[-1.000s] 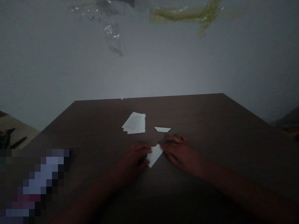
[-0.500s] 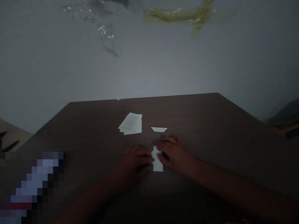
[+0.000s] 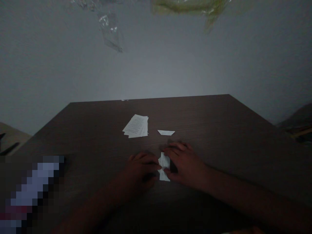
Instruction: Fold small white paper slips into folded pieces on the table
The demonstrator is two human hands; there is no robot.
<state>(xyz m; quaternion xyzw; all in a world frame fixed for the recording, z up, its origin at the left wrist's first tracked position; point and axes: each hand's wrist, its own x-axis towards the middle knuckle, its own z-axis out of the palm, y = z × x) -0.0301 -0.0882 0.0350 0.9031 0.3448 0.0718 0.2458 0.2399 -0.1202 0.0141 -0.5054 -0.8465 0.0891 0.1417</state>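
A small printed piece of paper [image 3: 164, 174], partly folded, lies on the table between my two hands. My left hand [image 3: 143, 165] is at its left side, fingertips holding the paper's edge. From the right, my right hand [image 3: 184, 162] has its fingertips near the paper's upper end and its thumb on the middle, gripping it. Part of the paper is hidden under the fingers. Just beyond the hands lies a folded paper strip [image 3: 166, 133] with slanted ends.
A fanned stack of printed paper sheets [image 3: 136, 126] rests on the brown table [image 3: 97, 130], left of the folded strip. A blurred, pixelated object [image 3: 34, 187] is at the left. Clear plastic [image 3: 110, 31] and yellow tape [image 3: 187, 7] hang on the wall beyond.
A flap of the paper between my hands now lies flatter, giving it a straighter right side. My right thumb has moved slightly downward. The view has tilted slightly down.
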